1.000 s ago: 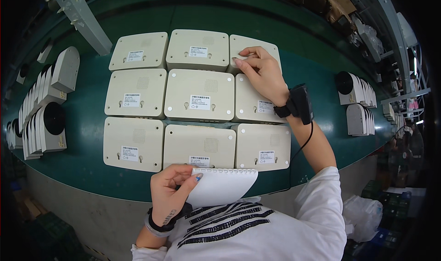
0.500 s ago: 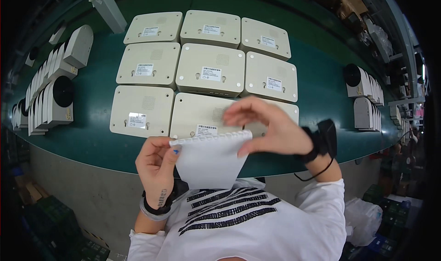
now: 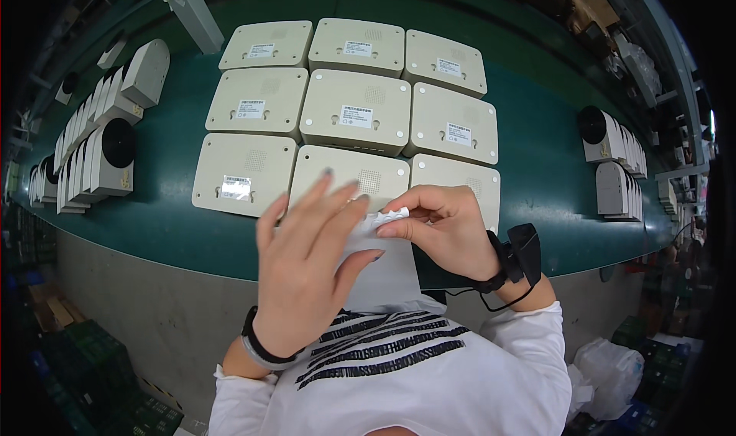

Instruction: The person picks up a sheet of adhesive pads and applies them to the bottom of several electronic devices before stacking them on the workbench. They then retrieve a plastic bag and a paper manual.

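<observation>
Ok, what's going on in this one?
A person is working at a green table with nine cream units laid out in three rows of three. The right hand pinches a white sheet by its scalloped upper edge. The left hand is open with fingers spread, beside the sheet; whether it touches is unclear. Both hands are over the near side of the layout.

Nine cream boxes point(image 3: 330, 95), two hands point(image 3: 299, 275) point(image 3: 456, 240)
Boxes in three rows of three; one worktop point(image 3: 540, 144); one white sheet point(image 3: 391, 271); rounded white parts point(image 3: 151, 72), left, uncountable.
</observation>
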Demonstrator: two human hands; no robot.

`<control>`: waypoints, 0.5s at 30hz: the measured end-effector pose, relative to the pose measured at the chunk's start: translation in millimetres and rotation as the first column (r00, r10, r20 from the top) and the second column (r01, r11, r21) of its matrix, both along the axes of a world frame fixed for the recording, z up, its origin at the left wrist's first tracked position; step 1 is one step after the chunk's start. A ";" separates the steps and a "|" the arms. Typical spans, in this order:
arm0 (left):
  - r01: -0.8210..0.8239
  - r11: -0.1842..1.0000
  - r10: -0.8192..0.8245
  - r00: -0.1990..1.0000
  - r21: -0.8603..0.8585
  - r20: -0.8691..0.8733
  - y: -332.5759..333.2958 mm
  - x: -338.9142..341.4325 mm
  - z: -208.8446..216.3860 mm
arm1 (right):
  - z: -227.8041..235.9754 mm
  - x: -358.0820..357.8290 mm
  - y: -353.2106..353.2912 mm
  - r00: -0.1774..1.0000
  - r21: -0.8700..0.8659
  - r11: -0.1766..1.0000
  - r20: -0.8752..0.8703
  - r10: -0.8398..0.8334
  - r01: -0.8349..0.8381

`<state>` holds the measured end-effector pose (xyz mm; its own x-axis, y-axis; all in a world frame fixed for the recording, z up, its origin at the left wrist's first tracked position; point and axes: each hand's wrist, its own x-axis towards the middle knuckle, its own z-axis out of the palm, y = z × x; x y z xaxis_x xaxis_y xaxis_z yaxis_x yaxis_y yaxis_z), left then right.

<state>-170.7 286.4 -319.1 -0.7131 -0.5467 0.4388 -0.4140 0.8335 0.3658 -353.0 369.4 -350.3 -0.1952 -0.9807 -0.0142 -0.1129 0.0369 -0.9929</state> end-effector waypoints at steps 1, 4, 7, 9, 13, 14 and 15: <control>0.081 0.994 -0.075 0.994 0.073 -0.079 -1.4 -7.3 -4.1 | 1.6 -0.1 0.0 0.999 -0.013 1.000 -0.037 -0.004 0.004; 0.170 0.969 -0.143 0.978 0.182 -0.153 -1.9 -12.4 -11.1 | 9.0 -3.9 2.4 0.991 0.046 0.998 -0.121 0.051 -0.046; 0.161 0.950 -0.129 0.982 0.268 -0.136 -1.1 -14.1 -16.9 | 16.6 -11.8 4.3 0.966 0.080 0.993 -0.237 0.108 -0.091; 0.146 0.965 -0.112 0.981 0.218 -0.160 -0.4 -16.8 -19.4 | 19.7 -16.0 4.2 0.904 0.071 0.986 -0.394 0.169 -0.153; 0.148 0.971 -0.116 0.978 0.186 -0.174 3.4 -19.1 -18.2 | 21.5 -12.0 6.0 0.979 -0.079 0.997 -0.206 0.003 -0.020; 0.152 0.972 -0.121 0.978 0.178 -0.172 3.8 -18.7 -17.0 | 22.5 -10.5 6.9 0.979 -0.091 0.995 -0.205 0.015 -0.035; 0.137 0.976 -0.109 0.980 0.170 -0.168 4.5 -17.5 -15.6 | 24.0 -8.8 8.8 0.991 -0.064 0.998 -0.133 0.020 -0.028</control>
